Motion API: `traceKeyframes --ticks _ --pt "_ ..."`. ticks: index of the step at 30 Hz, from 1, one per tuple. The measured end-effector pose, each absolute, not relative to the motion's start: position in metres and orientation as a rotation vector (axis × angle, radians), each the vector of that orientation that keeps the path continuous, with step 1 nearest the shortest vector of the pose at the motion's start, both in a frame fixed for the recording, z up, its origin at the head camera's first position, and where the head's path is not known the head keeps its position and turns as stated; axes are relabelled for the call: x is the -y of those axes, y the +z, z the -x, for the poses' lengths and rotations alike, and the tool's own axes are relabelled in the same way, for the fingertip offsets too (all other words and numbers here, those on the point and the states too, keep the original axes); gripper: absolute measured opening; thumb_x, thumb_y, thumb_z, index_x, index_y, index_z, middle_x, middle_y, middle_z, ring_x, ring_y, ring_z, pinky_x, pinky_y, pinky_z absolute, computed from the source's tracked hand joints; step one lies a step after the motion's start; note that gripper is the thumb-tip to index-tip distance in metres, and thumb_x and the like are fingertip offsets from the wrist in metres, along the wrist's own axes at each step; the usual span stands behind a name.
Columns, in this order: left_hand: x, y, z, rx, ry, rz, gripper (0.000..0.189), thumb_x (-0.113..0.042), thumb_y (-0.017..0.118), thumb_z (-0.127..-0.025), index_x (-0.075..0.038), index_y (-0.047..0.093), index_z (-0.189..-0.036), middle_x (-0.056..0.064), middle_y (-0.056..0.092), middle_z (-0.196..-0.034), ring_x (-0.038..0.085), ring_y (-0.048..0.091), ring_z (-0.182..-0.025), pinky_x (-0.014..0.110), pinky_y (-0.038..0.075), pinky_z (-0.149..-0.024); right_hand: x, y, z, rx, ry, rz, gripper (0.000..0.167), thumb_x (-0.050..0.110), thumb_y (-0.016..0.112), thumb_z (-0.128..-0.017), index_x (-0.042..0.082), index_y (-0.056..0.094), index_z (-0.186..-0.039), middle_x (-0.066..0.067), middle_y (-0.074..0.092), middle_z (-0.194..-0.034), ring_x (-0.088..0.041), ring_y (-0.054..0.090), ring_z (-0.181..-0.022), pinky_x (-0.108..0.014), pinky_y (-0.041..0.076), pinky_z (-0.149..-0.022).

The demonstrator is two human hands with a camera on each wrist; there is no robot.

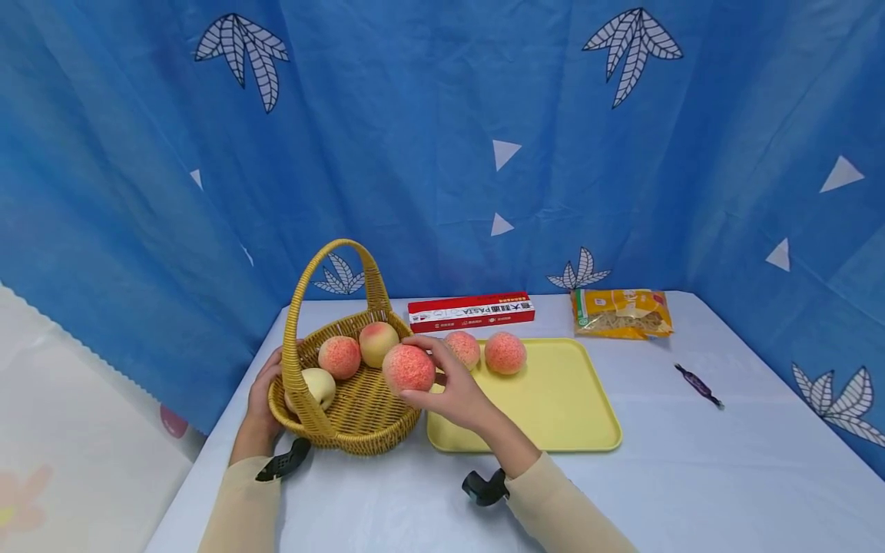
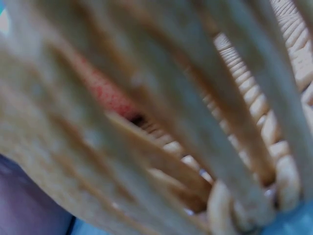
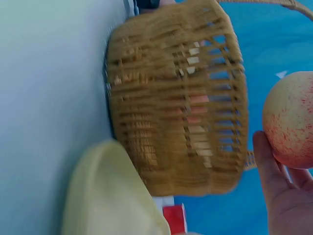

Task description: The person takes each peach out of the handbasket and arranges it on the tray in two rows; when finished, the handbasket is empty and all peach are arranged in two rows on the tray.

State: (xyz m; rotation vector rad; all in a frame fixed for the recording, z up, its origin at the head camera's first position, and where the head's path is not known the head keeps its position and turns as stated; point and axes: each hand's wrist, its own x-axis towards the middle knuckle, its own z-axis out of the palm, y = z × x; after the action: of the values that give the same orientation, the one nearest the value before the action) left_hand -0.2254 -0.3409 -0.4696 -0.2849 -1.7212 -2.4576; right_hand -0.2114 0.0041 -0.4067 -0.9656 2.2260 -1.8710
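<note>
My right hand (image 1: 459, 388) grips a pink-red peach (image 1: 408, 369) between thumb and fingers, over the right rim of a wicker basket (image 1: 369, 442). In the right wrist view the held peach (image 3: 293, 122) shows beside the basket (image 3: 181, 107), at the height of its rim. My left hand (image 1: 263, 393) holds the basket's left side, its fingers partly hidden by the wicker. Inside lie a pink peach (image 1: 339, 357), a yellow peach with a red blush (image 1: 377, 342) and a pale yellow fruit (image 1: 319, 385). The woven wall (image 2: 161, 98) fills the left wrist view.
A yellow tray (image 1: 553, 415) stands right of the basket, with two peaches (image 1: 505, 352) at its back left. Behind it are a red pasta box (image 1: 472, 312) and an orange pasta bag (image 1: 621, 313). A dark wrapped candy (image 1: 698, 385) lies at the right; a blue curtain (image 1: 442, 153) hangs behind.
</note>
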Motion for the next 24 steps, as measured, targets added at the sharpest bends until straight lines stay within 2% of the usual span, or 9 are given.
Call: traceKeyframes --ticks 8,24 --pt "0.341 -0.469 0.225 1.734 -2.447 0.294 0.047 -0.004 0.026 -0.104 -0.009 0.045 -0.146 -0.007 0.056 -0.132 0.008 0.049 -0.114 0.019 0.045 -0.089 -0.028 -0.401 0.216 -2.322 -1.893 0.859 0.071 0.019 0.080 -0.084 0.034 0.043 -0.141 0.004 0.047 -0.141 -0.022 0.056 -0.123 -0.036 0.056 -0.093" --pt "0.341 -0.468 0.225 1.737 -2.478 0.251 0.047 -0.004 0.028 -0.104 -0.010 0.044 -0.147 -0.008 0.055 -0.133 0.007 0.050 -0.115 0.018 0.046 -0.090 -0.069 -0.388 0.228 -2.434 -1.955 0.706 0.072 0.014 0.081 -0.082 0.022 0.042 -0.142 -0.007 0.050 -0.142 -0.030 0.055 -0.121 -0.038 0.057 -0.091"
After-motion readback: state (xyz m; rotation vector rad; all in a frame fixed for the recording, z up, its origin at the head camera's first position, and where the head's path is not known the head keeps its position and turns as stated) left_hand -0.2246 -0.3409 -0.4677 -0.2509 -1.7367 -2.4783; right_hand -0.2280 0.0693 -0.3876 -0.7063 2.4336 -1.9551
